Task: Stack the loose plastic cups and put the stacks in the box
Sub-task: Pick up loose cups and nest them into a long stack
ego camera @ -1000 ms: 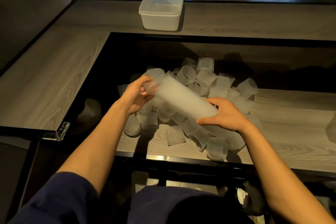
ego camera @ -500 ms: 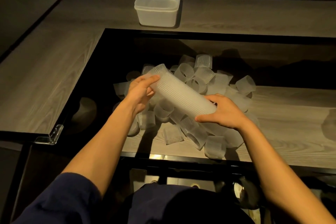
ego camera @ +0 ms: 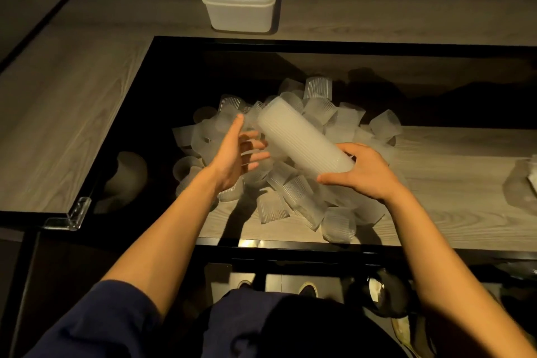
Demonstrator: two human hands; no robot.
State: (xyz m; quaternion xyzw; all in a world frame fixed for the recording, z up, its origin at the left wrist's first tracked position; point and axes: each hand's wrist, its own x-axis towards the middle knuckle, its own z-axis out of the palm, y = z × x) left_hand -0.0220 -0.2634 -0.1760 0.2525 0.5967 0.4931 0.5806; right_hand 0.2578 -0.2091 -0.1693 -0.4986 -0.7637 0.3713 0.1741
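Dark navy sleeve point(ego camera: 96, 325); bare forearms point(ego camera: 180, 218)

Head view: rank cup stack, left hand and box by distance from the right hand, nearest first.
1. Cup stack: gripped by the right hand.
2. Left hand: left of the stack, fingers spread.
3. Box: farthest, at the back, slightly left.

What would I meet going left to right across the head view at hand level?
First the clear corner guard on the tabletop's corner → left hand, open beside the stack → stack of ribbed plastic cups → right hand, holding the stack's near end → crumpled clear plastic at the right edge.
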